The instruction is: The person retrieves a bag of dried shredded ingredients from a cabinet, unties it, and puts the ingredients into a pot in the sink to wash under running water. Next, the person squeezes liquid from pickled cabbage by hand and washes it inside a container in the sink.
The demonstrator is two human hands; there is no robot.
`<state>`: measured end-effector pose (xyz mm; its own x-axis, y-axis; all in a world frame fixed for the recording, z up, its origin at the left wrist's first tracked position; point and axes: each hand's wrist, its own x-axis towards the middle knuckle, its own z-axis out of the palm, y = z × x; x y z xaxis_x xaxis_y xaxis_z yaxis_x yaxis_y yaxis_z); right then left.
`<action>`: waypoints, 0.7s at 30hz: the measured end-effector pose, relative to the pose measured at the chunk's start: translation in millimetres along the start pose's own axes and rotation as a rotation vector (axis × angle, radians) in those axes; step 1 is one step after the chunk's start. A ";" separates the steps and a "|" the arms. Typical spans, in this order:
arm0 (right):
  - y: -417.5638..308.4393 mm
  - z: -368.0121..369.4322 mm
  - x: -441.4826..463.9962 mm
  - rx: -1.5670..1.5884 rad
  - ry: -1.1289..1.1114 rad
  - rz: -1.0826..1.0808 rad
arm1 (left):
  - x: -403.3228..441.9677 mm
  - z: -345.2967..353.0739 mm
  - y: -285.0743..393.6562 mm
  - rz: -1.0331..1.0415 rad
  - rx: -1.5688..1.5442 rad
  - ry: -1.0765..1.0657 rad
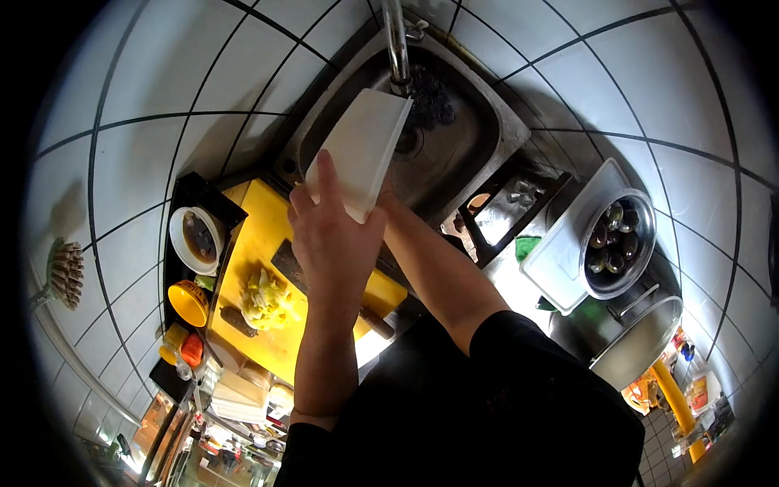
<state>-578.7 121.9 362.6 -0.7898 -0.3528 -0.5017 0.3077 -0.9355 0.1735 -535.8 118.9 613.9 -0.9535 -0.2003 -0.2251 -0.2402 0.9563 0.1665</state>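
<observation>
A white rectangular plastic container (357, 146) is tilted over the metal sink (497, 154), its far end just below the faucet (398, 49). My left hand (334, 231) is closed on its near side, index finger stretched along the surface. My right hand (386, 198) reaches to the container's right edge, mostly hidden behind it, so its fingers do not show. Left of the sink lies a yellow cutting board (243, 235). On it are a pile of chopped pale yellow-green vegetable (264, 297) and a cleaver (289, 264), partly covered by my left arm.
A white bowl of dark liquid (197, 240) and an orange bowl (188, 304) stand along the left wall. At right, a metal bowl (618, 284) of dark, shiny oval items rests over a white tray (560, 268). Below it is a large pot with a lid (641, 345).
</observation>
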 end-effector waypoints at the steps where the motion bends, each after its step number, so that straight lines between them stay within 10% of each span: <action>1: 0.8 -8.0 3.7 0.010 0.011 0.034 | 1.8 2.1 -0.2 -0.003 0.004 -0.001; 10: -9.7 -4.3 4.3 -0.052 0.052 0.014 | 14.3 22.3 1.1 -0.063 0.041 -0.082; 17: -57.5 -13.1 27.0 -1.971 0.092 -0.749 | 37.4 54.0 -22.2 -0.110 -0.184 -0.081; 21: -80.5 56.7 4.2 -2.224 0.358 -0.547 | 64.8 107.4 -64.9 -0.488 -0.991 -0.236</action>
<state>-636.9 194.8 394.6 -0.9558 0.0848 -0.2816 0.2691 0.6385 -0.7210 -562.5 66.7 485.4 -0.6853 -0.3607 -0.6327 -0.7161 0.1756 0.6755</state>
